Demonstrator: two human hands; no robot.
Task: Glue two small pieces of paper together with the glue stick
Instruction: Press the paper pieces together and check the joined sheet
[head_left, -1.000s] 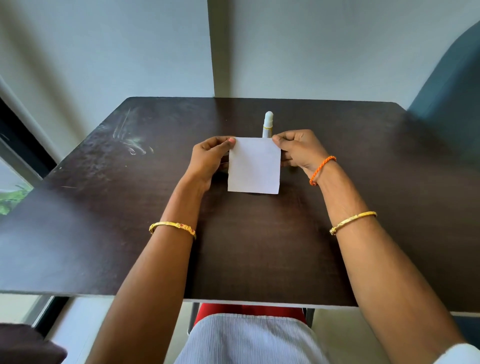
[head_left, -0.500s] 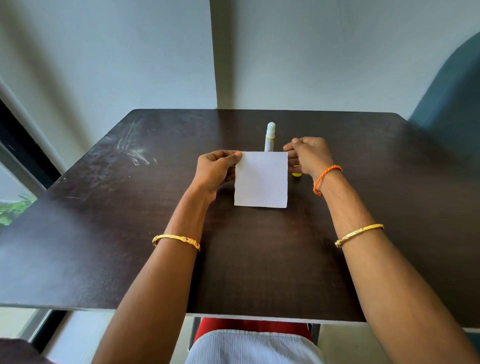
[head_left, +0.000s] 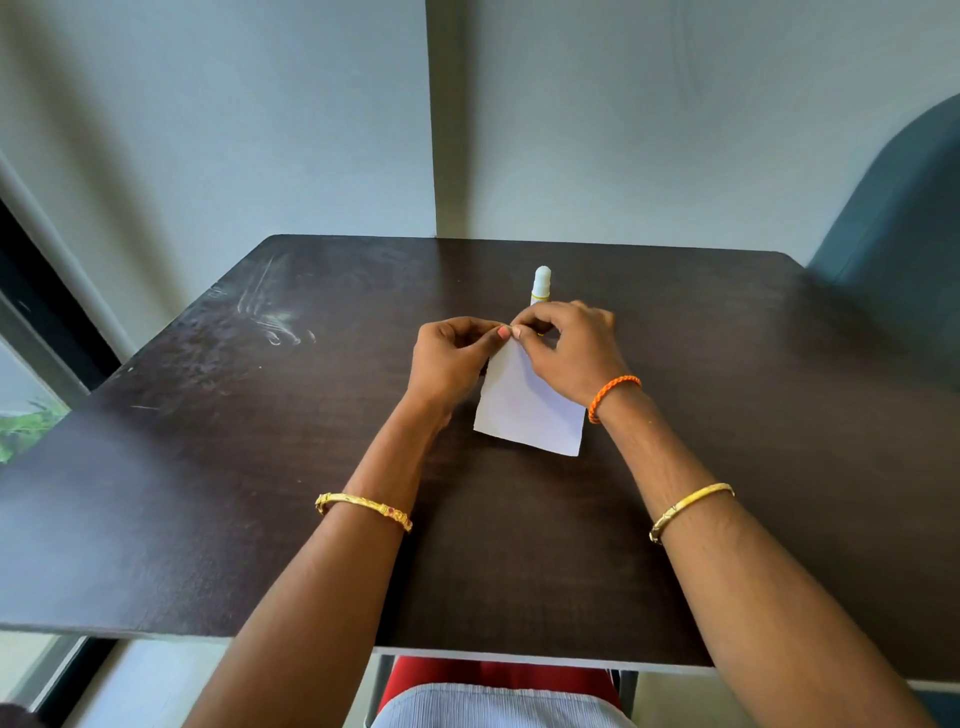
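Paper hangs over the table, pinched at its top edge by your left hand and right hand. You seem to be tearing or separating it; glue stick stands untouched behind, needed next.

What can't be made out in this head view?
- Glue stick: its lower part is hidden behind the right hand.
- Paper: one sheet or two cannot be told; its top edge is covered by the left hand and the right hand.
- Glue stick label: too small to read.
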